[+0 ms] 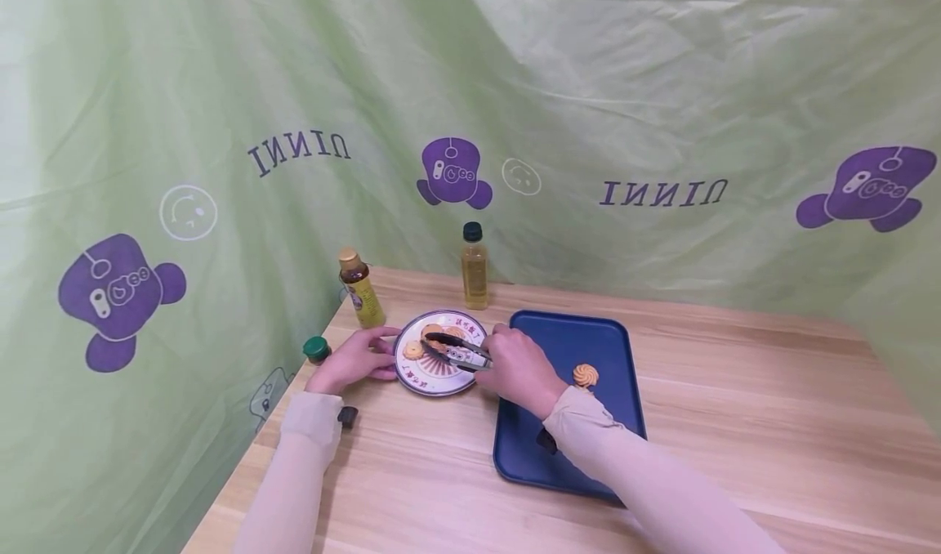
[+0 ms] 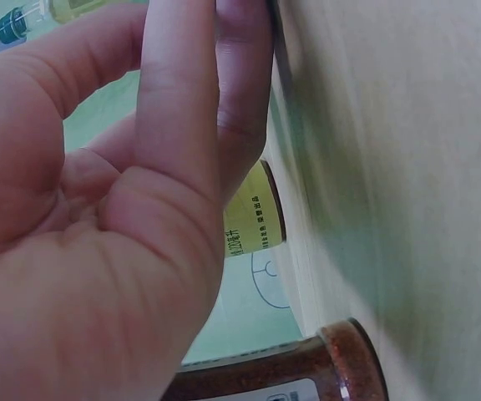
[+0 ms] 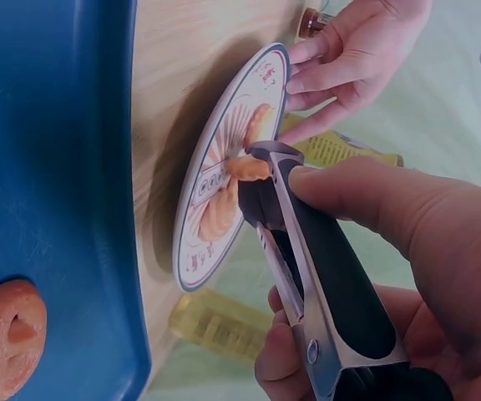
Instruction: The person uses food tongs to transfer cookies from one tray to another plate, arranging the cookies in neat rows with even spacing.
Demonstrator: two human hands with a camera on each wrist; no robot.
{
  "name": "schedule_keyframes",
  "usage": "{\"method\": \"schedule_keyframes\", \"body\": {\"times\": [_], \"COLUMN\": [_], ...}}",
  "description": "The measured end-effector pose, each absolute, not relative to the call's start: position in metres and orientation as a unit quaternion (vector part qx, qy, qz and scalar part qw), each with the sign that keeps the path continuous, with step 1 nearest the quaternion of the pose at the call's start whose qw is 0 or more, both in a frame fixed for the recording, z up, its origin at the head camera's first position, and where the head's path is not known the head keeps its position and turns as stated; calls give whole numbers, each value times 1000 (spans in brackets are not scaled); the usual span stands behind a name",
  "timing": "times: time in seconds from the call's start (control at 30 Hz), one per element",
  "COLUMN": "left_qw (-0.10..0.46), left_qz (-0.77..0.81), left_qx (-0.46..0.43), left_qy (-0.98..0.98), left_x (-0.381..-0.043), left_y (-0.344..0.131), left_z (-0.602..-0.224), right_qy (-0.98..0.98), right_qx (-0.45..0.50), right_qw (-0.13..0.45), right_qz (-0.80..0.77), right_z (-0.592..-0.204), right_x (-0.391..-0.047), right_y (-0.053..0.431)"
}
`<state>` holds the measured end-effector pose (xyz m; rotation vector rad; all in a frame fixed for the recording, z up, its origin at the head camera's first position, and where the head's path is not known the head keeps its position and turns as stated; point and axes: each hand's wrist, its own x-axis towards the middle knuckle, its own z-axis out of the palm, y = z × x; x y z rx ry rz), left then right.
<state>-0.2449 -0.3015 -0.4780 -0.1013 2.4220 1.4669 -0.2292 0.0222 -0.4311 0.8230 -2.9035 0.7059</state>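
Note:
My right hand [image 1: 520, 368] grips black-and-silver tongs [image 3: 332, 276], their tips over a round white plate [image 1: 441, 385] with a patterned middle. Between the tips in the right wrist view is a cookie [image 3: 247, 170], close above the plate or on it; I cannot tell which. Other golden cookies [image 1: 413, 350] lie on the plate. At its left rim, my left hand [image 1: 358, 362] touches the edge with extended fingers [image 3: 324, 77]. Under my right forearm is a dark blue tray [image 1: 566, 337] bearing a swirled cookie [image 1: 585, 374], with another partly hidden beside it.
Behind the plate stands a clear bottle of yellow oil [image 1: 475, 274] with a dark cap. A brown bottle with a yellow label [image 1: 365, 299] is at the back left. Beside my left wrist is a green-capped jar [image 1: 317, 348]. Green printed cloth [image 1: 662, 88] hangs behind the wooden table [image 1: 735, 399].

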Motion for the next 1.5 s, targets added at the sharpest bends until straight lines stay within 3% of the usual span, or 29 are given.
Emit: {"method": "schedule_keyframes", "body": {"times": [1.0, 1.33, 1.5], "left_qw": [152, 155, 156], "left_qz": [514, 507, 501], "left_qx": [-33, -30, -28], "left_qy": [843, 848, 851], "left_x": [-243, -241, -241], "left_y": [-301, -300, -301], "left_z": [-478, -476, -476], "right_qy": [-931, -937, -938], "right_qx": [246, 215, 182], "right_qw": [-12, -17, -54], "right_qz": [268, 277, 290], "right_z": [-423, -411, -408], "right_x": [-225, -224, -221], "right_y": [25, 49, 73]}}
